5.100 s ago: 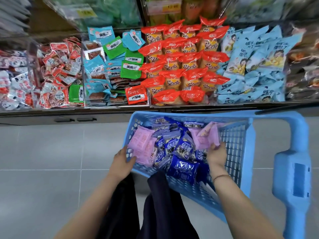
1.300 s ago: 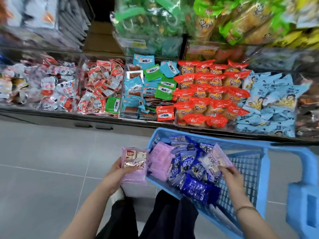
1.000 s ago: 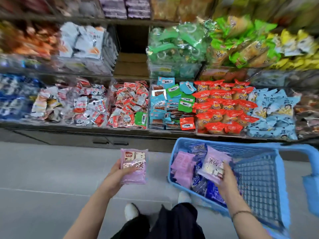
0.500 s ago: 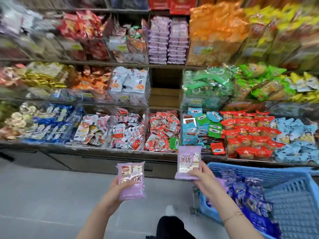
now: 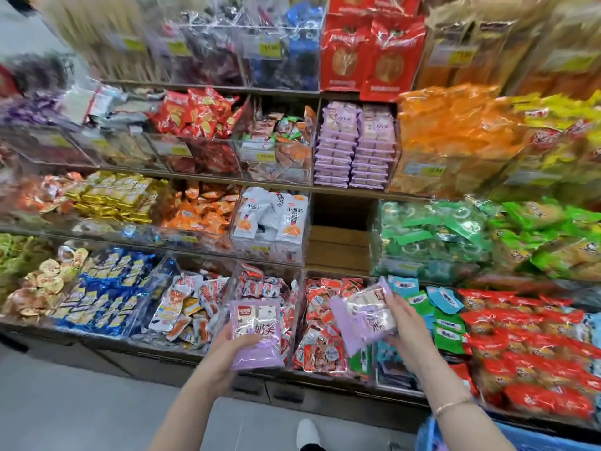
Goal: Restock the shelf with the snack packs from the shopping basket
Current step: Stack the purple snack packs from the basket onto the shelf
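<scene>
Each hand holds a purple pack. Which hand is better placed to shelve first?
Probably the right hand: its pack is higher and nearly below the matching purple stacks. The left hand holds the other pack lower, further left.

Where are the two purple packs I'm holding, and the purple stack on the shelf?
left pack (image 5: 257, 317): head view, printed front.
right pack (image 5: 357, 323): head view, purple middle.
purple stack (image 5: 335, 157): head view, left column's edges.
</scene>
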Demonstrator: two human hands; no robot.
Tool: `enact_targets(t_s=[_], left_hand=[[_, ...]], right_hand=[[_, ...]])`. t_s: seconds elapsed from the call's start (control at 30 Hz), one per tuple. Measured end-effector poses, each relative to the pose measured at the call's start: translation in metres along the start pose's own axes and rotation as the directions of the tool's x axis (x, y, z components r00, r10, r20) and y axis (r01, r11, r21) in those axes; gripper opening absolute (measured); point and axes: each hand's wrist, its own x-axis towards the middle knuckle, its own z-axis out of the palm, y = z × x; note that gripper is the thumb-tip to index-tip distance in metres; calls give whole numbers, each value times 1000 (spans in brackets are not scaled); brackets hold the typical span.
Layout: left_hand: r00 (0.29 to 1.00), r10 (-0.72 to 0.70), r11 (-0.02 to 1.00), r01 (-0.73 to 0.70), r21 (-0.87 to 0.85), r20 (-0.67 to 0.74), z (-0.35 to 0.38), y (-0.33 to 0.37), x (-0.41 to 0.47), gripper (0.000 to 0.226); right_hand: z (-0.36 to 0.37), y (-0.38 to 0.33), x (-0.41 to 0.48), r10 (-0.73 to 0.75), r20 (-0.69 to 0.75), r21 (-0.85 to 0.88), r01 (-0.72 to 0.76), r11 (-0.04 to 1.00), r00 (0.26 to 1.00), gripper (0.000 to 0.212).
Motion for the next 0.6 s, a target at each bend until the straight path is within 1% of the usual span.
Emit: enact_targets(t_s=[0.07, 0.1, 0.17, 0.2, 0.23, 0.27, 0.3, 0.33, 0.37, 0.5, 0.53, 0.6], left_hand=[[1000, 7, 1000, -7, 11, 3, 8, 23, 23, 90], [1000, 15, 1000, -16, 23, 11, 14, 35, 34, 101], [999, 37, 999, -38, 30, 32, 24, 59, 55, 112], [998, 50, 998, -51, 34, 42, 29, 71, 66, 113], [997, 61, 997, -63, 34, 44, 33, 85, 77, 107], [996, 77, 996, -78, 33, 48, 39, 98, 85, 94], [994, 94, 995, -96, 27, 60, 44, 110, 91, 82], [991, 107, 994, -110, 28, 80, 48, 121, 98, 78], [988, 118, 992, -121, 24, 97, 50, 131, 105, 82], [972, 174, 985, -173, -19, 155, 58, 165, 126, 113], [968, 187, 982, -185, -25, 167, 60, 173, 130, 116], [961, 200, 980, -200, -24, 192, 65, 188, 137, 111]], right_hand=[[7, -10, 26, 122, 86, 183, -136, 974, 989, 21], [9, -16, 38, 155, 121, 229, -180, 957, 980, 21], [14, -24, 61, 177, 165, 259, -216, 942, 970, 15], [17, -29, 73, 167, 193, 255, -214, 943, 967, 17], [21, -34, 84, 157, 218, 240, -209, 948, 963, 24], [25, -40, 94, 144, 228, 238, -198, 951, 963, 32], [30, -48, 101, 120, 224, 241, -174, 955, 967, 36], [34, -56, 109, 84, 215, 244, -137, 960, 973, 36], [38, -64, 117, 49, 198, 251, -99, 963, 979, 34], [53, -105, 140, -49, 64, 350, 23, 936, 997, 13], [57, -117, 144, -76, 41, 371, 55, 927, 996, 12], [63, -137, 149, -90, 24, 398, 73, 914, 996, 22]])
